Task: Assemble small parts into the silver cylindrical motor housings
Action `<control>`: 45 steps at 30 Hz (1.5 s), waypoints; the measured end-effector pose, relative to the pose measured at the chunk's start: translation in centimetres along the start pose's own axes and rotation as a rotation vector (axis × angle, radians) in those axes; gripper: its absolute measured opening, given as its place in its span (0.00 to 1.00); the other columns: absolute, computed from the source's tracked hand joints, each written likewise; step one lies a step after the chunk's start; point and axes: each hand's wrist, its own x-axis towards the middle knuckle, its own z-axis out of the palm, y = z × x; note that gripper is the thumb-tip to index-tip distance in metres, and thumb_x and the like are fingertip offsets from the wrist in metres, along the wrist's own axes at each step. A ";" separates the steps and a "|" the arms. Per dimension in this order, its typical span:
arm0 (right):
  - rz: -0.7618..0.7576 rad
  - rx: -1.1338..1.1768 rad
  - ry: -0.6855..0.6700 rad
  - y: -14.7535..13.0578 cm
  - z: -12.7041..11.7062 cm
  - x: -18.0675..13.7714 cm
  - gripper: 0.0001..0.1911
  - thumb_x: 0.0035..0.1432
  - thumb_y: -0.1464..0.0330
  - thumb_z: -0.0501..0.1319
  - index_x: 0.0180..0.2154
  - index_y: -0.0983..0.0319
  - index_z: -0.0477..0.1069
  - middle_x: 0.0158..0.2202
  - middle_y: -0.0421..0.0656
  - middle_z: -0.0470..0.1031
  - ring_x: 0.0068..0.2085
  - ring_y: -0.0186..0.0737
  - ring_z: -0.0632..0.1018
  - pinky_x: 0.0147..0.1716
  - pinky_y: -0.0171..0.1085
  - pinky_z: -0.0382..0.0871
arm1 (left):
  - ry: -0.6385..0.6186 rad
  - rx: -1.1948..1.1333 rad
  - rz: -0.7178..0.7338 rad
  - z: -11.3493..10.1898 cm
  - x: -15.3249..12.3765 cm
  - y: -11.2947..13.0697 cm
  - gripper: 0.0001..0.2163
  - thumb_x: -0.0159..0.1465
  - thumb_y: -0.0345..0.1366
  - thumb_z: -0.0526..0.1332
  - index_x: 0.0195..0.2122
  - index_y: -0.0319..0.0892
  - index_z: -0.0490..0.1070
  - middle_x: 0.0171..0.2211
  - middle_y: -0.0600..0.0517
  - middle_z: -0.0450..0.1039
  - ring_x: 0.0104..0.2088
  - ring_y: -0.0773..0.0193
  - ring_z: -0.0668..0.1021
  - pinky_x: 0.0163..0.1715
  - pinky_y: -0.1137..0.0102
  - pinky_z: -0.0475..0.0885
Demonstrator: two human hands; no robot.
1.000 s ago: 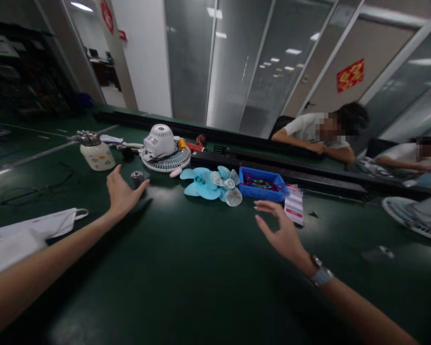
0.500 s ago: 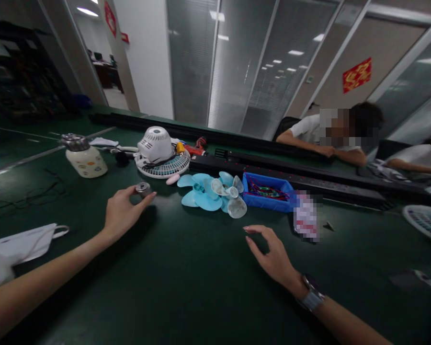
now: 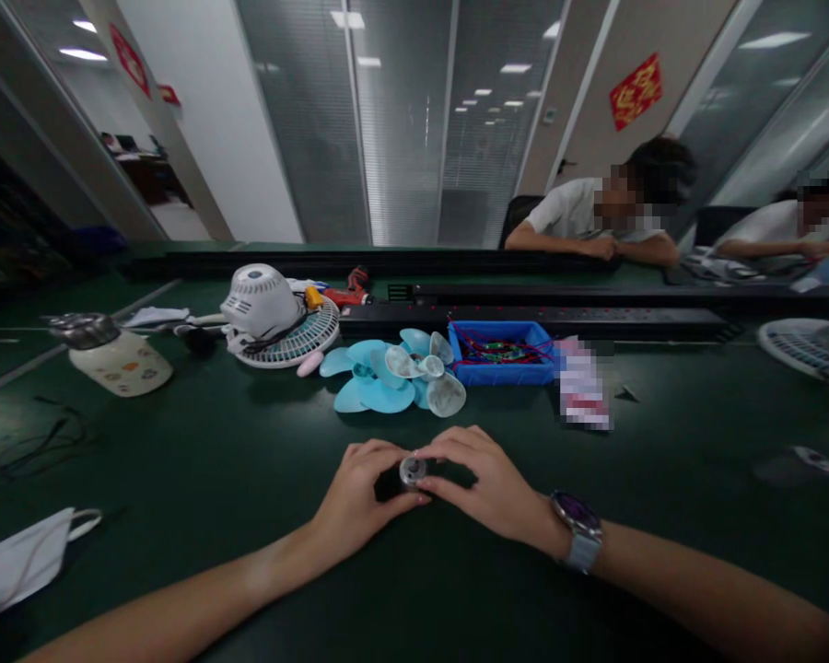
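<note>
A small silver cylindrical motor [image 3: 413, 472] is pinched between both hands over the green table, its round end face turned up. My left hand [image 3: 363, 483] grips it from the left, thumb below and fingers behind. From the right, my right hand [image 3: 487, 479] closes its thumb and fingertips on the top rim; a watch [image 3: 578, 529] is on that wrist. Light-blue fan blades [image 3: 373, 391] lie beyond the hands, with a greyish translucent blade set [image 3: 446, 394] on top of them.
Behind the blades stands a blue bin [image 3: 504, 371] with wires and circuit boards. A white fan head [image 3: 255, 299] with its grille, a red power tool [image 3: 349, 296] and a cream bottle [image 3: 121, 364] are at left. Black rails [image 3: 559, 319] cross behind. A person [image 3: 573, 216] sits opposite.
My left hand has carried the motor right and nearer to me. My right hand has come in from the right and closed on it. The view has tilted and shifted.
</note>
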 end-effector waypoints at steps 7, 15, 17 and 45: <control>0.029 0.016 -0.012 -0.3 0.8 2.1 0.04 0.59 0.65 0.65 0.35 0.55 0.78 0.38 0.37 0.77 0.41 0.36 0.76 0.42 0.39 0.65 | -0.016 -0.057 -0.028 0.0 0.0 -0.1 0.15 0.55 0.43 0.71 0.42 0.46 0.76 0.42 0.50 0.77 0.44 0.54 0.76 0.44 0.60 0.68; -0.048 -0.092 0.121 0.2 -1.3 1.2 0.07 0.63 0.63 0.60 0.35 0.55 0.77 0.39 0.41 0.77 0.43 0.41 0.76 0.43 0.43 0.68 | -0.020 -0.077 -0.038 0.0 -0.1 -0.2 0.17 0.55 0.46 0.70 0.44 0.47 0.76 0.43 0.50 0.77 0.45 0.53 0.76 0.45 0.58 0.69; 0.008 -0.136 0.132 1.5 -1.9 -0.1 0.06 0.61 0.61 0.62 0.35 0.53 0.78 0.40 0.41 0.77 0.44 0.42 0.76 0.43 0.44 0.68 | -0.025 -0.085 -0.031 0.0 -0.1 -0.3 0.18 0.55 0.46 0.70 0.45 0.48 0.76 0.44 0.49 0.77 0.46 0.52 0.76 0.46 0.57 0.69; 0.130 -0.104 -0.025 5.8 -0.9 -3.3 0.11 0.54 0.57 0.67 0.41 0.49 0.78 0.50 0.42 0.74 0.53 0.49 0.74 0.51 0.54 0.67 | 0.476 0.518 -0.835 -11.9 -2.5 -10.8 0.27 0.60 0.60 0.56 0.48 0.42 0.74 0.45 0.38 0.77 0.48 0.34 0.75 0.44 0.43 0.66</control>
